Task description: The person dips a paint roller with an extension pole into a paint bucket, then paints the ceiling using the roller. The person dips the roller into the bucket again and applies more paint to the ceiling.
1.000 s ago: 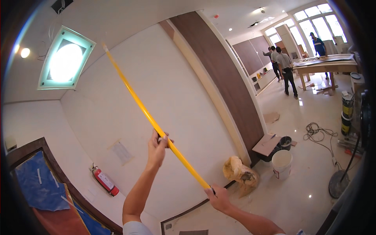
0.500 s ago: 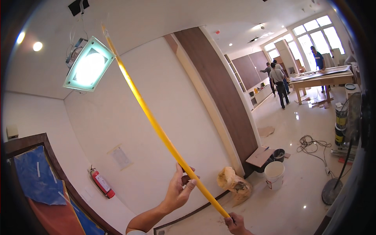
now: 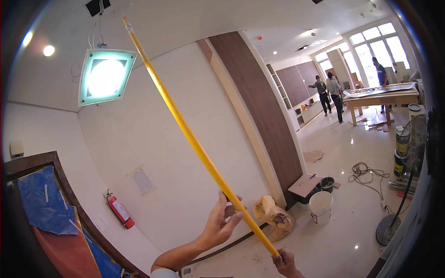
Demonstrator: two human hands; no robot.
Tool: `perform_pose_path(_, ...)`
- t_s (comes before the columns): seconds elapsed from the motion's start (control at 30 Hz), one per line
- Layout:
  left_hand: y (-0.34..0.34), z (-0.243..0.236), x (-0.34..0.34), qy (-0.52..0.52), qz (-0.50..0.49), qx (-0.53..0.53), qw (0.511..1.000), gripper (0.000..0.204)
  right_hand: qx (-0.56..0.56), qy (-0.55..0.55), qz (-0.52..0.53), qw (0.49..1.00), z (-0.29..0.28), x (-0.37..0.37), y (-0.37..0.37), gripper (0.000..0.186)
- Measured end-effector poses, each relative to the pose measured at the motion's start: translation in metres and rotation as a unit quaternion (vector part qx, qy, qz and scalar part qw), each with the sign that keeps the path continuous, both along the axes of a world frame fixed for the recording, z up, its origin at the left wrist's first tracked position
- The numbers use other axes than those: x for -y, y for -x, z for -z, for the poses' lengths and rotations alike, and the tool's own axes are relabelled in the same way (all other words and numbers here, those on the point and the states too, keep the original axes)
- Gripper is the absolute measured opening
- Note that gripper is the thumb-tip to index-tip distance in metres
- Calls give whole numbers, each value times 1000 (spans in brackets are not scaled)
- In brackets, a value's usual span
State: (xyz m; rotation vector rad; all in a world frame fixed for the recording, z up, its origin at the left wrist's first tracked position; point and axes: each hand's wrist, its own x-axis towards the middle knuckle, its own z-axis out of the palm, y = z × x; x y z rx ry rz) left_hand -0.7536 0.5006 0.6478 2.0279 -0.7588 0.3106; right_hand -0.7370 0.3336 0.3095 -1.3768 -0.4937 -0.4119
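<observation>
"One bare right hand (image 3: 284, 262) is wrapped around the lower end of a long, round, bright yellow pole (image 3: 193, 141) in the head view."

"And the person's bare left hand (image 3: 219, 224)?"

"Loosely curved higher up the pole, its thumb well parted from its fingers and the shaft lying along the fingertips. How firmly it bears there, I cannot tell."

"Where does the pole lead?"

"Diagonally up and to the left, across a plain white wall (image 3: 134, 129), to a tip near the white ceiling (image 3: 185, 18). Whether the tip touches is unclear. Just left of its upper end hangs a lit, square, green-edged glass lamp panel (image 3: 107, 76), below a dark hole (image 3: 94, 6)."

"And lower down?"

"At left, a red, cylindrical fire extinguisher (image 3: 119, 211) hangs near a brown-framed doorway covered with blue and rust-coloured sheeting (image 3: 46, 199). To the right, a crumpled, yellowish sack (image 3: 273, 215) and a round, white plastic bucket (image 3: 320, 215) stand on a glossy, pale floor (image 3: 338, 241)."

"Who else is there?"

"Several people, in the background at right. One person in a dark blue top (image 3: 380, 74) stands at a light-brown wooden bench (image 3: 394, 99) bearing flat sheet material."
</observation>
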Motion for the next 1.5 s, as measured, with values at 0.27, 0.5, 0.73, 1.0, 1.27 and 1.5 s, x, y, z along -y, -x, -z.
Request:
perform_pose_path(0.27,-2,12,19,4,27,-2,1000,82,8,3,19,1000,14,20,-2,15)
perform_pose_path(0.5,-20,12,48,25,25,39,999,69,10,10,26,1000,5,54,-11,15)
perform_pose_path(0.73,-70,-2,70,115,4,50,992,50,-4,49,20,999,-33,86,-30,29)
perform_pose_path(1.0,-129,-23,49,131,-43,49,989,46,-37,62,15,997,-75,80,-74,29)
perform_pose_path(1.27,-223,-69,-14,140,-54,86,985,22,-1,93,42,995,-128,27,-149,37)
perform_pose_path(1.5,-309,-113,-80,143,-88,84,982,19,3,92,66,994,-179,-31,-219,40)
